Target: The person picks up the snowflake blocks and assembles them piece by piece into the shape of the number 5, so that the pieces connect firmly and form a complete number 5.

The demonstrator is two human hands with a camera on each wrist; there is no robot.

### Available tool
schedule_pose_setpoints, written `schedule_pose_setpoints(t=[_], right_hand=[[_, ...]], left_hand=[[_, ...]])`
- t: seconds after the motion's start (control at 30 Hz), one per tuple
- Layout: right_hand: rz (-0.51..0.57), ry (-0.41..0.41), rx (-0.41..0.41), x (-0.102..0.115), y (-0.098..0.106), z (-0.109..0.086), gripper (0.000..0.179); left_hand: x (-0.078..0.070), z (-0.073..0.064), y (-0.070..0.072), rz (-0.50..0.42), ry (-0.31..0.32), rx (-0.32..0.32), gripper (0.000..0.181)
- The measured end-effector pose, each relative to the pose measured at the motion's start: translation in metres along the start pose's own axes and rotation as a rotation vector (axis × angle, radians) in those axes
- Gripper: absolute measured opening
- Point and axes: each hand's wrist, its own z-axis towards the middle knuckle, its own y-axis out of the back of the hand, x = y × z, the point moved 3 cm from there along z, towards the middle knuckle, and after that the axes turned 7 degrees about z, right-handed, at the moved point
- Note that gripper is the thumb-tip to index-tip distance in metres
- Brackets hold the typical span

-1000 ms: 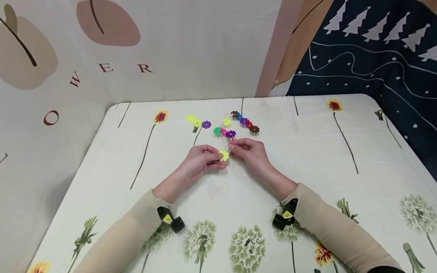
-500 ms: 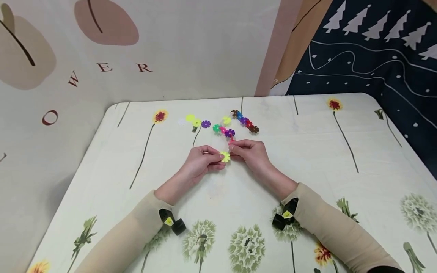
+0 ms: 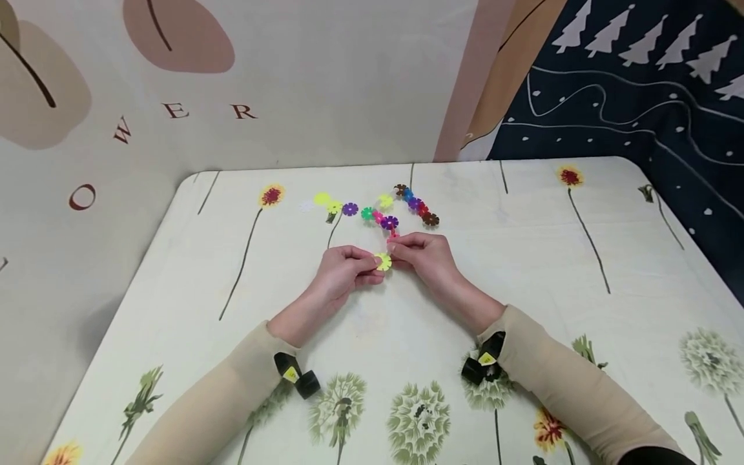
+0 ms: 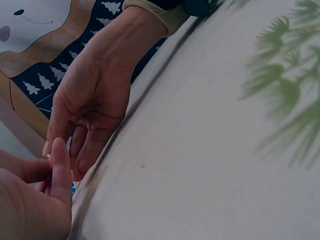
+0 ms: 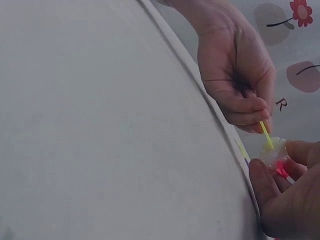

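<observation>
Thumb and fingers of my left hand [image 3: 349, 271] pinch a yellow snowflake disc [image 3: 383, 261], a flat notched plastic piece. My right hand [image 3: 424, 254] pinches a whitish snowflake disc [image 5: 273, 151], with a red-pink disc [image 5: 281, 169] attached beside it. In the right wrist view the yellow disc [image 5: 265, 134] stands edge-on, its end meeting the whitish disc. Beyond my right fingertips a colourful chain of discs leads away, including a purple disc [image 3: 389, 222] and a green disc [image 3: 367, 213]. In the left wrist view both hands meet and mostly hide the discs.
Left of the chain lie a purple disc [image 3: 350, 209], two yellow discs [image 3: 322, 199] and a pale disc [image 3: 306, 206]. The chain's far part curves right to a brown disc [image 3: 431, 219]. A flower-printed cloth [image 3: 523, 258] covers the table; printed wall fabric [image 3: 349, 84] rises behind it.
Both hands keep their pinch and stay nearly in place. The yellow disc has shifted slightly right, towards the right fingertips. The near end of the chain has shifted slightly.
</observation>
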Motion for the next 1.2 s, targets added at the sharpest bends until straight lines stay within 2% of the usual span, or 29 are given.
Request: schedule_pose_setpoints(t=[0.17,0.33,0.53,0.73,1.0,1.2], right_hand=[[-0.043,-0.008,0.028,0.001,0.003,-0.002,0.022],[-0.072,-0.008,0.058,0.001,0.006,-0.005,0.026],[-0.113,-0.022,0.023,0.002,0.013,-0.009,0.028],[-0.078,-0.062,0.016,0.001,0.016,-0.015,0.029],[-0.052,-0.044,0.02,-0.003,0.017,-0.018,0.041],[-0.075,-0.014,-0.014,-0.003,0.019,-0.017,0.04]], left_hand=[[0.003,0.001,0.003,0.014,0.018,0.064,0.014],[0.003,0.002,0.007,0.059,0.004,0.091,0.017],[0.002,0.004,0.004,0.052,-0.012,0.109,0.019],[0.002,0.006,-0.002,0.006,-0.003,0.13,0.019],[0.003,0.009,-0.009,-0.015,0.004,0.152,0.019],[0.002,0.011,-0.01,0.013,0.011,0.17,0.021]])
